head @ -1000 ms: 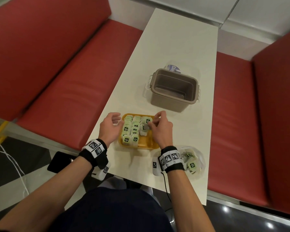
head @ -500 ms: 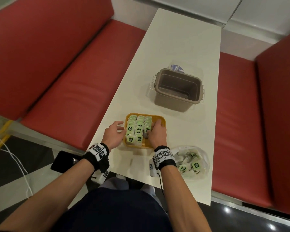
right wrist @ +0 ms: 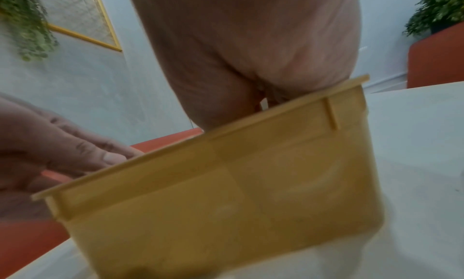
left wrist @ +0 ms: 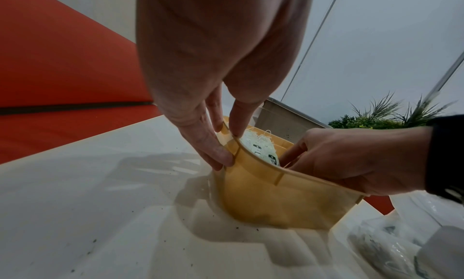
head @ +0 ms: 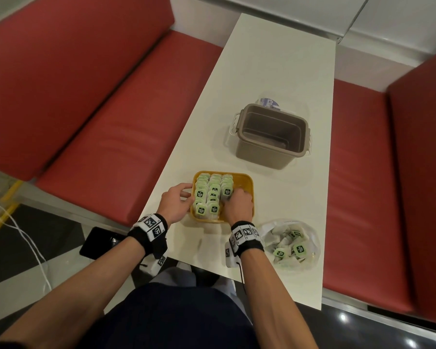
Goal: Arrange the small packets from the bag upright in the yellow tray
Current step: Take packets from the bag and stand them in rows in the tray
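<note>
I'm midway through filling the yellow tray [head: 248,195]; three rows of packets [head: 213,195] stand in it, and more wait in the bag [head: 288,244] on the table [head: 275,71] beside my right wrist. My left hand [head: 174,204] pinches the tray's left rim, thumb inside; my right hand [head: 238,206] reaches into the third row, fingers curled, though I cannot tell whether they hold a packet. Next I'd judge: seat that packet upright, then reach back to the bag.
</note>
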The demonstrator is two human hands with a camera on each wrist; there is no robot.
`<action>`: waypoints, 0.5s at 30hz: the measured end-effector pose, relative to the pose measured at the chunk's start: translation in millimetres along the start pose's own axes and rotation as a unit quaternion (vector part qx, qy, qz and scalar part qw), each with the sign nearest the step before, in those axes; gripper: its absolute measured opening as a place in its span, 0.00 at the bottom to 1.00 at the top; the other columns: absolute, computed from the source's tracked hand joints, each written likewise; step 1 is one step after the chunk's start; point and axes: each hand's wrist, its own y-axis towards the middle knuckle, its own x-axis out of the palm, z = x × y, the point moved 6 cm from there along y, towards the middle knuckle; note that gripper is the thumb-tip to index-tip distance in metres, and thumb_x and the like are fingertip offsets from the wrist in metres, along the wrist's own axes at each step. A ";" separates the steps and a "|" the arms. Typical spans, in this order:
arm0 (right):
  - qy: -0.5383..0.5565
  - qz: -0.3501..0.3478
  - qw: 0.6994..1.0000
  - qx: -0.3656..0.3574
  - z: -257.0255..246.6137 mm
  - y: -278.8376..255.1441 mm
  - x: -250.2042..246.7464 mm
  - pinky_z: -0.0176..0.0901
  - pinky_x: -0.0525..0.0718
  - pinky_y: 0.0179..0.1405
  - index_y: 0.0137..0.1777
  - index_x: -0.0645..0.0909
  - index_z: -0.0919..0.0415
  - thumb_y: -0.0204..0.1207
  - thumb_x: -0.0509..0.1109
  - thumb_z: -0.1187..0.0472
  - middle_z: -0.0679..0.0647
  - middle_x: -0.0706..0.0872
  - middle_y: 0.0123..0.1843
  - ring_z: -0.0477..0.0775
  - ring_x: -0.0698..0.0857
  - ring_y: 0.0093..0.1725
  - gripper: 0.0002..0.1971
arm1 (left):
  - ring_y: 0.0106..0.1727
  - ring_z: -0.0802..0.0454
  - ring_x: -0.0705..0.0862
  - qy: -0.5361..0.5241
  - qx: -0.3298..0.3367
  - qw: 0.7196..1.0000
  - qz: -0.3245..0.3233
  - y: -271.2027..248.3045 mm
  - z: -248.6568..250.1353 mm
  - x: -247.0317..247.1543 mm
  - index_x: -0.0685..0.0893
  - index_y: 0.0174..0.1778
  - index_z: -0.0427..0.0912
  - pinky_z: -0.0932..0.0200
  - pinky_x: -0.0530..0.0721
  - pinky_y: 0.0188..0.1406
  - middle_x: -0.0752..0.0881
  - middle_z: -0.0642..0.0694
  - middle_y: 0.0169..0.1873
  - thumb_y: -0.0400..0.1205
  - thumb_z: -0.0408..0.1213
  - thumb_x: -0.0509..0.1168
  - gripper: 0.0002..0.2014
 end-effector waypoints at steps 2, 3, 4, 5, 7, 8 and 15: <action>0.009 0.000 1.000 0.000 -1.2 3.3 3.5 0.60 0.93 0.55 0.56 0.88 0.61 0.85 0.77 0.60 0.61 0.90 0.56 0.68 0.91 0.52 0.05 | 0.51 0.40 0.94 0.000 -0.001 1.000 0.000 0.2 -0.4 -0.5 0.89 0.73 0.51 0.41 0.96 0.54 0.93 0.44 0.54 0.86 0.34 0.74 0.19; 0.012 0.003 1.000 0.002 -0.7 5.2 5.5 0.60 0.94 0.54 0.55 0.88 0.59 0.85 0.76 0.60 0.59 0.90 0.56 0.67 0.91 0.51 0.04 | 0.51 0.40 0.94 -0.001 -0.001 1.000 0.001 0.5 -0.2 -0.4 0.89 0.73 0.51 0.41 0.96 0.54 0.93 0.44 0.54 0.86 0.34 0.74 0.19; 0.013 0.005 1.000 0.006 -0.1 6.9 7.4 0.60 0.94 0.54 0.55 0.89 0.58 0.84 0.76 0.61 0.59 0.89 0.56 0.67 0.91 0.51 0.03 | 0.51 0.40 0.94 -0.001 -0.004 1.000 -0.001 0.3 0.5 -0.2 0.89 0.73 0.51 0.41 0.96 0.54 0.93 0.44 0.54 0.86 0.34 0.74 0.19; 0.013 0.008 1.000 0.004 0.4 9.5 10.6 0.59 0.94 0.55 0.55 0.89 0.56 0.84 0.75 0.61 0.58 0.89 0.56 0.66 0.91 0.51 0.04 | 0.50 0.40 0.95 -0.004 -0.005 1.000 0.000 1.3 -0.5 0.0 0.89 0.73 0.51 0.41 0.96 0.54 0.93 0.44 0.54 0.86 0.34 0.74 0.19; 0.020 0.009 1.000 -0.001 -0.3 12.1 14.5 0.60 0.93 0.57 0.57 0.90 0.53 0.83 0.76 0.60 0.57 0.88 0.58 0.66 0.91 0.52 0.05 | 0.50 0.40 0.95 -0.005 -0.007 1.000 0.000 0.6 0.9 -0.4 0.89 0.73 0.50 0.41 0.96 0.53 0.93 0.44 0.54 0.86 0.33 0.74 0.18; 0.024 0.008 1.000 -0.001 -0.3 13.0 15.7 0.59 0.93 0.57 0.57 0.90 0.53 0.82 0.76 0.60 0.57 0.88 0.58 0.66 0.91 0.53 0.06 | 0.50 0.40 0.95 -0.002 -0.008 1.000 0.001 1.0 0.8 -0.6 0.89 0.72 0.50 0.41 0.96 0.54 0.93 0.44 0.53 0.86 0.33 0.74 0.18; 0.026 -0.015 0.999 -0.015 -7.9 6.1 -4.2 0.58 0.92 0.57 0.56 0.87 0.59 0.81 0.79 0.57 0.59 0.88 0.60 0.66 0.91 0.55 0.09 | 0.56 0.42 0.93 0.021 -0.005 1.000 0.005 -1.6 9.2 -3.5 0.88 0.73 0.52 0.42 0.91 0.65 0.94 0.46 0.56 0.86 0.37 0.74 0.19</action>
